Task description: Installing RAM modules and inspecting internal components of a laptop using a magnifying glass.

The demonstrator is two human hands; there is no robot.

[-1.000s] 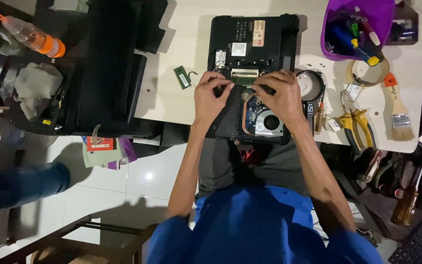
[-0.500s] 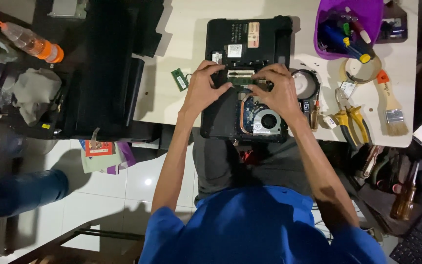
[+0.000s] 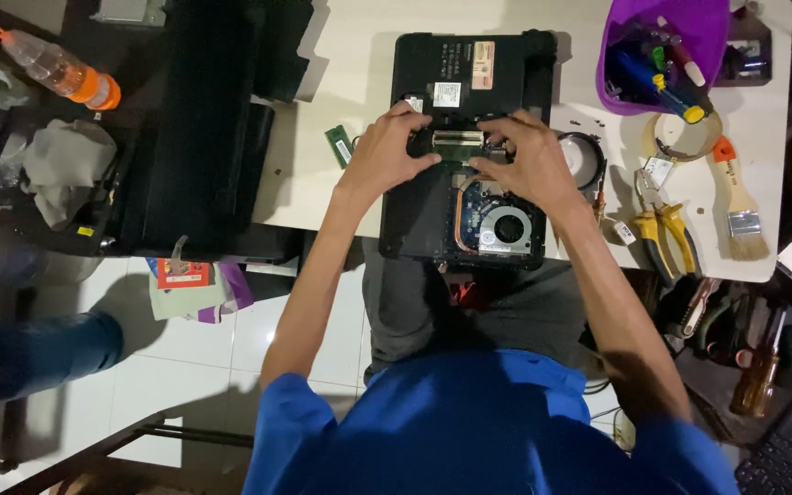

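A black laptop (image 3: 469,69) lies upside down on the white table (image 3: 350,82), its bottom cover off, showing a fan (image 3: 509,227) and copper heat pipe. My left hand (image 3: 391,151) and my right hand (image 3: 524,156) both rest on the open bay in the middle of the laptop. Their fingertips press at the two ends of a green memory module (image 3: 457,140) seated in its slot. A second loose green memory stick (image 3: 339,145) lies on the table just left of the laptop.
A purple tub of tools (image 3: 662,55) stands at the back right, with a tape roll (image 3: 676,137), yellow-handled pliers (image 3: 662,238) and a paintbrush (image 3: 737,197) near it. A black printer (image 3: 194,128) sits left of the table. An orange-capped bottle (image 3: 57,66) lies far left.
Both hands moved from the fan area up to the memory slot and now press on the module's ends. The camera shifted slightly closer.
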